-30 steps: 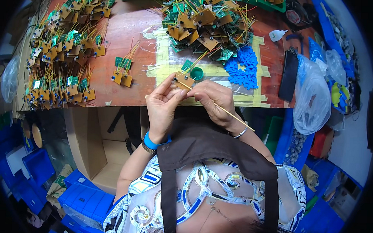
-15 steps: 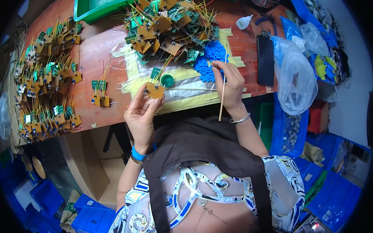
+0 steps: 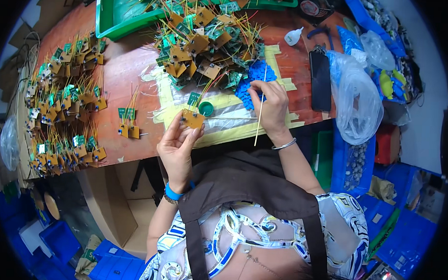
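My left hand (image 3: pixel 176 155) pinches a brown circuit board (image 3: pixel 192 120) by its left and lower edges, at the front of the table. Wires run from this board up to a small green board (image 3: pixel 194 98). Just right of it stands a small round green cap (image 3: pixel 206 109). My right hand (image 3: pixel 273 108) grips a thin wooden stick (image 3: pixel 258 122) between thumb and fingers. The stick's upper end reaches over a pile of small blue pieces (image 3: pixel 244 94). Whether its tip touches them I cannot tell.
A big heap of wired boards (image 3: pixel 207 45) lies behind my hands, before a green tray (image 3: pixel 105 27). Rows of similar boards (image 3: pixel 67 105) cover the left side. At right are a black phone (image 3: pixel 320 81), a white squeeze bottle (image 3: pixel 293 37) and a clear plastic bag (image 3: pixel 356 105).
The whole view has shifted slightly. Against the table, my right hand and the stick have moved a little to the left. My left hand keeps its hold on the circuit board.
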A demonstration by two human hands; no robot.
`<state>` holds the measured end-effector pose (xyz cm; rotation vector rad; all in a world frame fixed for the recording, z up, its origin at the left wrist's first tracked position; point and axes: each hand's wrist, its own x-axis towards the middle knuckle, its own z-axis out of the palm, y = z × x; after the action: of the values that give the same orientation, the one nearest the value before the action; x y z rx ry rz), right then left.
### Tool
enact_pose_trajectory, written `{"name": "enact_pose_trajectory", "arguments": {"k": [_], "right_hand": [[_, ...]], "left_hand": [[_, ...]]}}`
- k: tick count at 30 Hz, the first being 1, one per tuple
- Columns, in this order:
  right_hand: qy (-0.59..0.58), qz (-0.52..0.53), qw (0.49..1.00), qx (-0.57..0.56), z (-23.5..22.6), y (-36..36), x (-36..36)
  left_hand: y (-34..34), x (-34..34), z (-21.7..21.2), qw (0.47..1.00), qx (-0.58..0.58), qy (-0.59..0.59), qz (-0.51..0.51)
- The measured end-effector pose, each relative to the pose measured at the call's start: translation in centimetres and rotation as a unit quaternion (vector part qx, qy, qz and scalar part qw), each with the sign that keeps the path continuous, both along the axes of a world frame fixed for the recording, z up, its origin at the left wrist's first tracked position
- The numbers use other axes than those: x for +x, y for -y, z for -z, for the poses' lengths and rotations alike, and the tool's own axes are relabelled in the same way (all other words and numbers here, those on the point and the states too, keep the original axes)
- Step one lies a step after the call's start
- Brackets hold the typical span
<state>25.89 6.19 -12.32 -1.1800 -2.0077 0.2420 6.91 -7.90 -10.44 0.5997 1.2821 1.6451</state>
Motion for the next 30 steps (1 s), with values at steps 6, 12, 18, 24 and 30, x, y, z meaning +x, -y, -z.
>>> {"name": "enact_pose_trajectory", "arguments": {"k": [6, 12, 18, 24, 30], "right_hand": [[-0.256, -0.005, 0.949, -0.187, -0.4, 0.5, -0.6], [-0.202, -0.126, 0.967, -0.087, -5.3, 3.4, -2.7], [-0.030, -0.252, 0.956, 0.147, -5.8, 3.6, -4.9], [0.048, -0.321, 0.934, 0.147, -6.1, 2.6, -4.7], [0.003, -0.309, 0.949, 0.069, -6.5, 2.6, -5.0]], "left_hand": [[-0.3, -0.6, -0.7, 1.000, 0.014, -0.012, 0.024], [-1.1, 0.6, -1.4, 0.998, 0.020, 0.016, 0.064], [-1.1, 0.7, -1.8, 0.998, 0.018, 0.009, 0.066], [-1.0, 0.5, -1.4, 0.997, 0.014, 0.017, 0.068], [-0.9, 0.5, -1.3, 0.997, 0.012, 0.005, 0.071]]}}
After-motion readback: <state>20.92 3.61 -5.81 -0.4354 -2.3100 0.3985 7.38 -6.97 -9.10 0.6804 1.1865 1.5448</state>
